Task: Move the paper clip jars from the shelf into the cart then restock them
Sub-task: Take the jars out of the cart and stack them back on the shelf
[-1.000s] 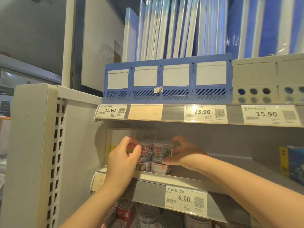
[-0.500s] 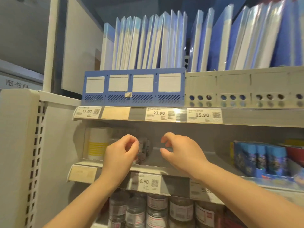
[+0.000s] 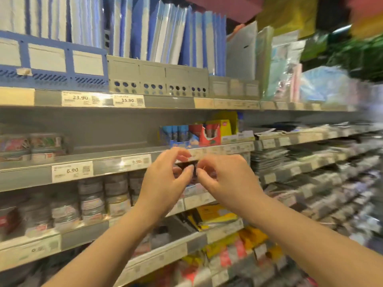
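- The paper clip jars (image 3: 31,146) stood at the far left of the middle shelf (image 3: 116,158), upright and side by side, with coloured clips blurred behind clear walls. Whether they were stacked could not be told.
- The left hand (image 3: 163,183) and right hand (image 3: 226,179) hung in the air in front of the shelves, close together with fingertips nearly meeting, near the middle of the view.
- Grip: both hands had curved fingers with the thumbs set opposite, and neither held a jar. A dark smear lay between the fingertips, too blurred to say whether it was pinched or was only shelf shadow behind, so the grip of either hand could not be told.
- The key relation: the jars lay well apart from both hands, to the left, a little higher and deeper into the shelf. The left hand was the nearer one.
- My judgement: a reach for them would have to go leftward and in over the rail carrying the 6.90 price tag (image 3: 72,170).
- No cart was in view.
- Greyish jars (image 3: 93,195) on the shelf below sat nearer the hands and could be mistaken for the target.
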